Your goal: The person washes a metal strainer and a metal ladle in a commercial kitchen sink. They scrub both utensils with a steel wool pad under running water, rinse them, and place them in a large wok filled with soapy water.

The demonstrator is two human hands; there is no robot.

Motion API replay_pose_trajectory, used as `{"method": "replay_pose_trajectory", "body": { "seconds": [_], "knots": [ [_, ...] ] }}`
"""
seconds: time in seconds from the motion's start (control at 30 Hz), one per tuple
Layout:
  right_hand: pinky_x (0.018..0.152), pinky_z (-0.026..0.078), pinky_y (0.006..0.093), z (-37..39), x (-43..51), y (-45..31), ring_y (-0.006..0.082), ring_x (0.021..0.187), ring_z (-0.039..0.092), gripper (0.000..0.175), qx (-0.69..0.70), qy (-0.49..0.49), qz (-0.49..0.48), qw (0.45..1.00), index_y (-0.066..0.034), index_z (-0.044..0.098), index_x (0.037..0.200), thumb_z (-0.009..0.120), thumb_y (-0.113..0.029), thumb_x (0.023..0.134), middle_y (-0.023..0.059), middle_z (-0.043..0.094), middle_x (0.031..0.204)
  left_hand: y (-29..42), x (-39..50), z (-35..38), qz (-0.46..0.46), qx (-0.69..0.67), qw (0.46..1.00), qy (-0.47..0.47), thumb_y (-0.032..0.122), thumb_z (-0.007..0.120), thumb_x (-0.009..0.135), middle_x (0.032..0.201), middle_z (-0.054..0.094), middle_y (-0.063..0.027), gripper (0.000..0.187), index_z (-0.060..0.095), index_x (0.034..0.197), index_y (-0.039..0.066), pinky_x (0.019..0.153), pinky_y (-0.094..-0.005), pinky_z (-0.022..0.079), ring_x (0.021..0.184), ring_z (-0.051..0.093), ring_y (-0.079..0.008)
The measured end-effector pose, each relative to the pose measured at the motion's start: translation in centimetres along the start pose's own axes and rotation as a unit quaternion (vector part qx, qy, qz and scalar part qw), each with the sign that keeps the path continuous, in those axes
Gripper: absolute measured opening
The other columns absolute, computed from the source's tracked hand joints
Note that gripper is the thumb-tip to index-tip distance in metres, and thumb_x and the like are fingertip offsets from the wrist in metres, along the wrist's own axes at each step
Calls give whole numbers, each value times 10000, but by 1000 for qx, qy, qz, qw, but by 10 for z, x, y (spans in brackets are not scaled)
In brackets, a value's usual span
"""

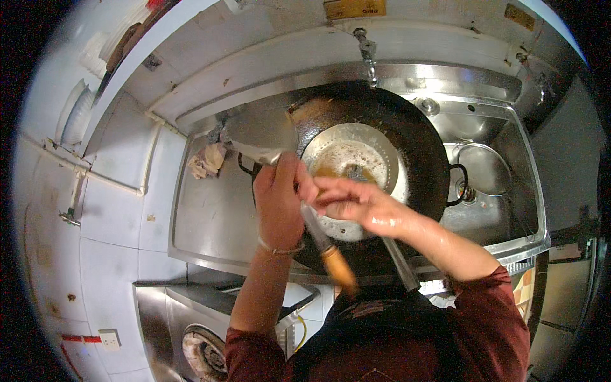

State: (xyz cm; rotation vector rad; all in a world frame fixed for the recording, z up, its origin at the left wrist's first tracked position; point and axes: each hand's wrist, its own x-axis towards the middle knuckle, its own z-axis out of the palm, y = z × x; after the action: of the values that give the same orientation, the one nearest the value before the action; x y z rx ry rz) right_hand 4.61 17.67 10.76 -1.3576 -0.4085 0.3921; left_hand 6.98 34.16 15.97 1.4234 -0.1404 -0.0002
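My left hand [279,203] is closed around the metal shaft of a wok spatula [260,133], just below its broad blade. The spatula slants across, its wooden handle [340,268] pointing down towards my body. My right hand [360,205], wet at the wrist, reaches in beside the shaft with its fingers against or close to my left hand. Blur hides whether it grips anything. Beneath both hands, a large black wok [420,143] sits across the sink. In it lies a perforated metal skimmer [389,143] in foamy water, its handle [400,265] towards me. A dark object [355,173], perhaps a scourer, shows inside.
A steel sink unit [210,224] surrounds the wok. Crumpled paper or cloth [207,160] lies on its left side. The right basin holds a round wire strainer [484,169]. One tap [368,55] overhangs the wok. A gas burner [205,353] stands at lower left.
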Motion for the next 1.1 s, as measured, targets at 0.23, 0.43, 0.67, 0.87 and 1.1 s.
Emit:
{"method": "replay_pose_trajectory", "body": {
  "seconds": [0.23, 0.43, 0.67, 0.87, 1.1],
  "knots": [
    [708, 386, 273, -16, -73, -56, 108, 767, 474, 287, -71, 224, 6, 972, -27, 578, 1139, 538, -244, 955, 38, 548, 854, 1, -1, 90, 30, -30, 992, -118, 226, 529, 989, 934, 629, -89, 358, 531, 1227, -40, 758, -267, 506, 817, 603, -107],
    [408, 278, 229, -84, -194, -55, 64, 475, 364, 404, 109, 369, 132, 913, -64, 604, 1121, 432, -409, 999, -40, 417, 642, -68, -6, 88, -13, 70, 972, -222, 104, 584, 944, 949, 632, -50, 338, 550, 1264, -1, 736, -229, 495, 829, 606, -88],
    [376, 265, 245, -139, -230, 1, 82, 429, 347, 424, 163, 380, 174, 894, -57, 588, 1084, 385, -421, 1005, -27, 391, 606, -111, 8, 123, -99, 132, 956, -242, 93, 524, 956, 899, 649, -73, 258, 598, 1184, -3, 674, -253, 528, 758, 637, -129],
    [359, 266, 245, -159, -222, 32, 85, 402, 345, 450, 77, 375, 218, 898, -69, 587, 957, 387, -470, 997, -22, 406, 563, -149, 38, 153, -105, 170, 951, -234, 105, 518, 958, 888, 657, -76, 241, 604, 1160, 6, 627, -255, 535, 724, 638, -126],
    [379, 280, 275, -172, -208, 38, 91, 407, 359, 479, -9, 355, 223, 908, -65, 564, 807, 427, -489, 986, -26, 431, 539, -166, 56, 179, -161, 136, 959, -192, 195, 523, 960, 877, 668, -105, 268, 607, 1129, 5, 589, -271, 533, 686, 640, -148]
  ]
}}
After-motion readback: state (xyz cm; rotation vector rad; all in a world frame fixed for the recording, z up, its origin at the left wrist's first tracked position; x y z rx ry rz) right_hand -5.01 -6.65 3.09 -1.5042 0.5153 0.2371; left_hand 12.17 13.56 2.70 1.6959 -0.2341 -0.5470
